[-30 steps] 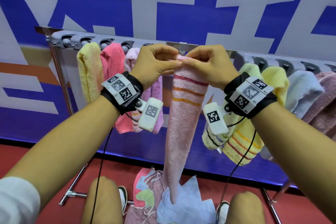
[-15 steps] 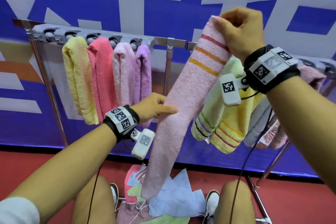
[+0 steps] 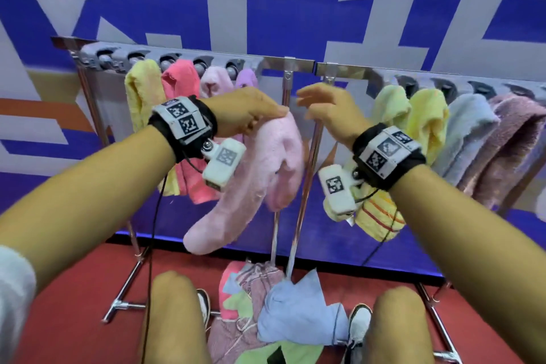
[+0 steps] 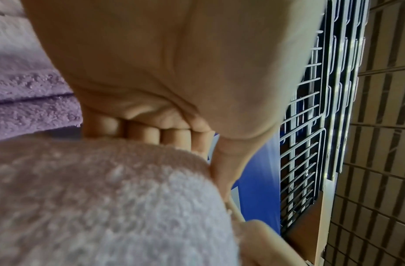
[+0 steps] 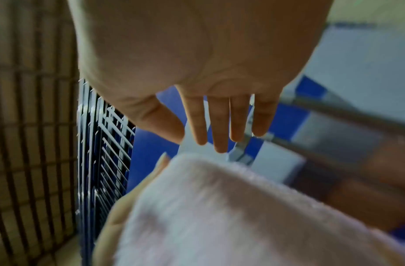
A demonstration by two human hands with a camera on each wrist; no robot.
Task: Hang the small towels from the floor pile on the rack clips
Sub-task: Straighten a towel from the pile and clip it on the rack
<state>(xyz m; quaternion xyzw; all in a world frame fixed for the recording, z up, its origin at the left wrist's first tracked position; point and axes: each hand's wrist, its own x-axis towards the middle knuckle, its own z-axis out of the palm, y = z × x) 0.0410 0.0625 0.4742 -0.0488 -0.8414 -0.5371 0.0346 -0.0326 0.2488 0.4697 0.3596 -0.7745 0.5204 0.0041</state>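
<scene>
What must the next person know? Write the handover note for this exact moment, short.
Left hand: grips the pink towel, which droops doubled below it, not clipped yet.
Right hand: open, holds nothing, beside the towel and just below the rack bar.
Done: four towels hang left of the centre posts, at least four on the right.
Left: clip the pink towel, then hang the floor pile lying between the feet.
</scene>
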